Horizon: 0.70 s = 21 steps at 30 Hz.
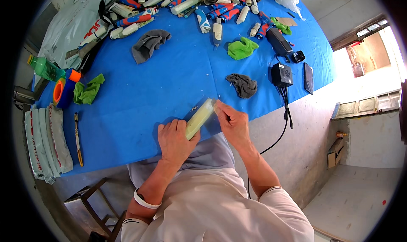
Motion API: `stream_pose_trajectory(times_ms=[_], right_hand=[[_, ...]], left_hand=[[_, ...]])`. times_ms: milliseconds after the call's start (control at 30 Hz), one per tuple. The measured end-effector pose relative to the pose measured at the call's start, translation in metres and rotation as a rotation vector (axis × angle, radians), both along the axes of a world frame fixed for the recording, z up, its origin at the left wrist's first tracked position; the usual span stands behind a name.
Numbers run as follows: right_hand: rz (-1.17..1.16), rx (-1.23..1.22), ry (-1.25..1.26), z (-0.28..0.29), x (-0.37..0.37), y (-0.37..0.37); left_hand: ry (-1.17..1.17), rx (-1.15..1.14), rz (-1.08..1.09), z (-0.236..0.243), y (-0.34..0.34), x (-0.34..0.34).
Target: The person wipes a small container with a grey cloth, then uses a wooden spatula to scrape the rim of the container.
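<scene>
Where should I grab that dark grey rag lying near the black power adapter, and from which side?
Judging by its pose, pinch the dark grey rag at its raised, bunched middle, coming straight down from above. It lies crumpled and flat on the blue table cover, so its edges offer little to get under. The black power adapter sits close on its right, so approaching from the open left or near side looks safer.

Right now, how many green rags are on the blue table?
3. One green rag lies at the left by the orange roll, one in the middle near the top, and a small one at the top right. More may hide under the tool pile.
</scene>
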State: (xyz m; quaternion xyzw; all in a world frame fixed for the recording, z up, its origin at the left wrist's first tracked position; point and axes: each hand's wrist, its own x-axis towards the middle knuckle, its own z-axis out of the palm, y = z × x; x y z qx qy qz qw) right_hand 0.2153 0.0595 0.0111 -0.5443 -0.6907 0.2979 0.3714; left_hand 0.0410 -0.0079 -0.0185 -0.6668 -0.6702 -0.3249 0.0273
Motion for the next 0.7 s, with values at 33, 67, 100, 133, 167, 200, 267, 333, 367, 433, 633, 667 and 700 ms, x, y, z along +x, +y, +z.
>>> stream_pose_trajectory(times_ms=[33,67,100,133,167,200,267,333,367,433,633,667,700], right_hand=[[0.000,0.001,0.004,-0.0004,-0.0008,-0.0010],[-0.001,0.002,0.008,-0.0007,-0.0012,-0.0016],[0.004,0.005,0.007,-0.0003,-0.0011,-0.0018],[0.008,0.007,0.005,0.0007,-0.0009,-0.0021],[0.012,0.010,0.004,0.0014,-0.0007,-0.0024],[0.021,0.018,-0.007,0.0010,-0.0004,-0.0034],[0.039,0.037,-0.031,-0.0002,0.0005,-0.0057],[0.042,0.023,0.003,-0.0011,-0.0008,-0.0069],[0.043,0.015,0.021,-0.0014,-0.0011,-0.0075],[0.042,0.008,0.017,-0.0010,-0.0006,-0.0082],[0.082,0.092,0.000,-0.0031,0.0022,-0.0083],[0.088,0.095,0.003,-0.0007,0.0020,-0.0085],[0.093,0.078,-0.026,0.0011,0.0026,-0.0080]], left_hand=[[0.001,0.003,0.000,-0.0002,0.0002,-0.0002],[0.001,0.001,0.002,-0.0003,0.0003,0.0000],[0.001,0.000,0.004,-0.0003,0.0004,0.0003],[0.002,-0.001,0.004,-0.0001,0.0004,0.0005],[0.001,-0.002,0.003,0.0000,0.0003,0.0007],[0.000,-0.003,0.002,-0.0001,0.0001,0.0009],[0.000,0.002,-0.001,0.0001,0.0003,0.0011],[0.003,0.006,-0.006,-0.0002,-0.0002,-0.0001],[0.008,-0.002,-0.005,-0.0008,-0.0008,-0.0001],[0.020,-0.018,-0.002,-0.0023,-0.0017,0.0001],[0.012,-0.020,-0.009,-0.0025,-0.0015,0.0002],[0.015,-0.017,-0.006,-0.0027,-0.0014,0.0001],[0.018,-0.014,-0.004,-0.0029,-0.0012,0.0001]])
